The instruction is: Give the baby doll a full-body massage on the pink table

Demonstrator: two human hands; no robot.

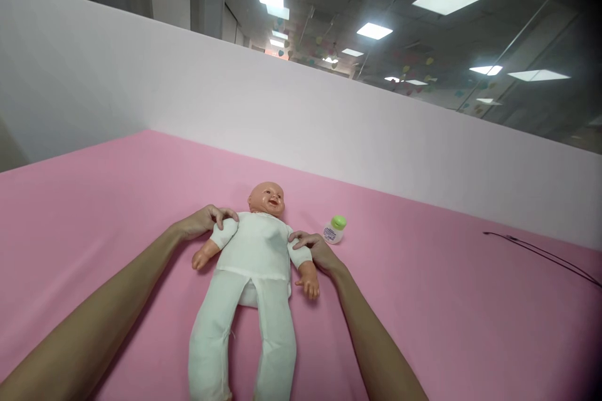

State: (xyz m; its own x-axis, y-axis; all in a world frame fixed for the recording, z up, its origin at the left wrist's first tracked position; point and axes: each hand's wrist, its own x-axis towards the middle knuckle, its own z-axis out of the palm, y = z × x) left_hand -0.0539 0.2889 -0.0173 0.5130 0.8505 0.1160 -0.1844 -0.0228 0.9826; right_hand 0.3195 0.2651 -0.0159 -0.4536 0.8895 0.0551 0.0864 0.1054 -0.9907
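Observation:
A baby doll point(256, 247) with a white cloth body lies on its back on the pink sheet point(423, 301), its head pointing away from me. My left hand point(207, 220) is at the doll's upper arm and shoulder on the left side, its fingers curled onto the white sleeve. On the other side, my right hand point(315, 247) has its fingers and thumb around the doll's other upper arm. Just beyond my right hand stands a small clear bottle point(333, 235) with a green cap, not touched by it.
A white partition wall point(301, 113) runs along the back of the pink surface. Thin black cables point(545, 254) lie at the far right. Ceiling lights show above the wall.

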